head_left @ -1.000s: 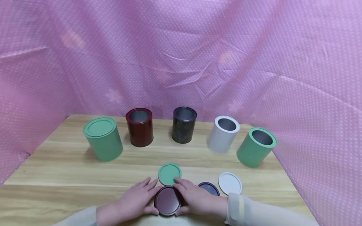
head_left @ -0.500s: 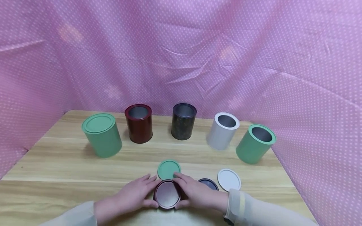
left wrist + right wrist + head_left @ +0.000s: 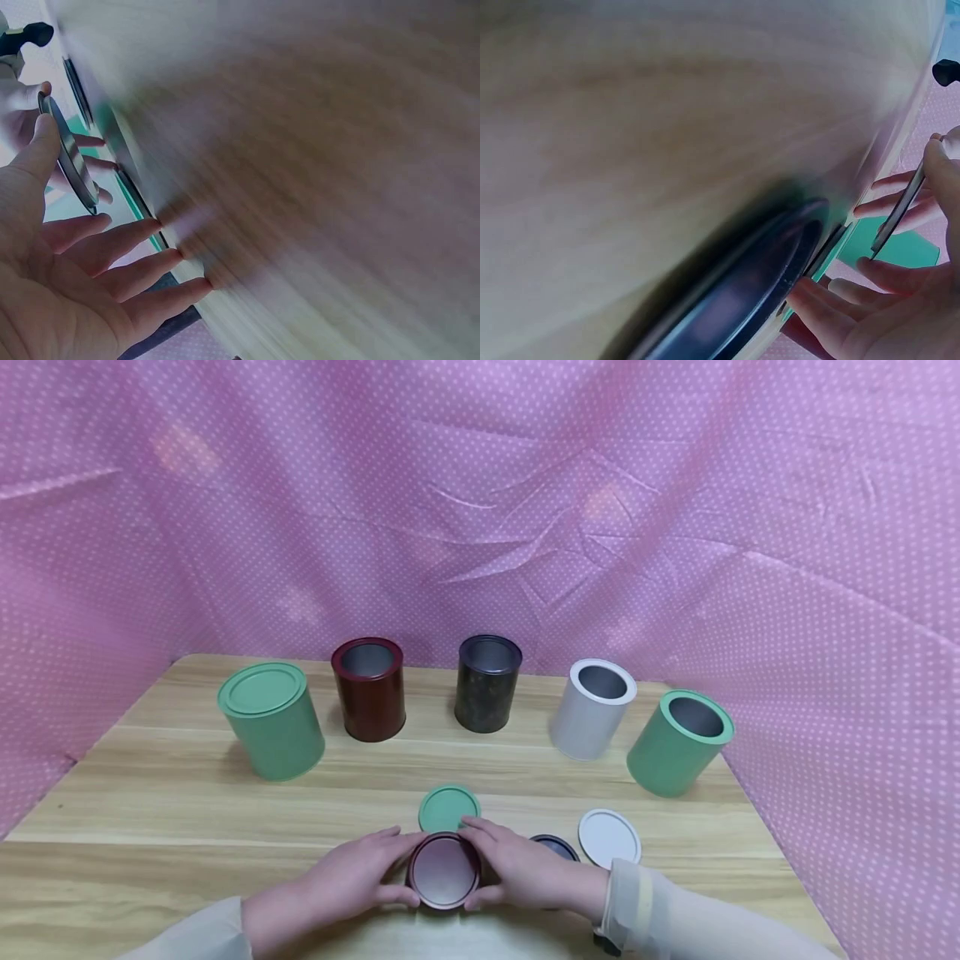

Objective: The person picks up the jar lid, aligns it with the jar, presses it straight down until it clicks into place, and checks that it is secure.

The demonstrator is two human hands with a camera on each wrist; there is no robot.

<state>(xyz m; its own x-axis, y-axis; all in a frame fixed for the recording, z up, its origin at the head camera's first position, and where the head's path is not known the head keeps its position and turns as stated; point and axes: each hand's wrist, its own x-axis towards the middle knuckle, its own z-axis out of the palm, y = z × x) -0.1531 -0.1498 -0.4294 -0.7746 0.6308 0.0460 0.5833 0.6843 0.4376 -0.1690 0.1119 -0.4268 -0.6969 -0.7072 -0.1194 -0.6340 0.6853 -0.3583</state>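
Between my two hands is a dark red round can lid (image 3: 445, 872), its face turned up toward the head camera. The left hand (image 3: 348, 875) grips its left edge between thumb and index finger, the other fingers stretched forward. On the opposite edge my right hand (image 3: 525, 870) holds it the same way. Both wrist views show the lid (image 3: 73, 161) tilted and raised above the wooden table. Just beyond lies a green lid (image 3: 448, 808), near the right fingertips. A dark blue-black lid (image 3: 742, 292) lies under the right hand, partly hidden by it in the head view.
A white lid (image 3: 609, 837) lies right of the hands. Along the back stand a lidded large green can (image 3: 277, 735) and open cans: dark red (image 3: 372, 710), black (image 3: 486, 702), white (image 3: 587, 727) and green (image 3: 671, 756). Pink dotted cloth (image 3: 480, 527) hangs behind.
Both hands have raised the dark red lid from near the tabletop and tilted it slightly. The head view has shifted a little; the cans and other lids stay where they were.
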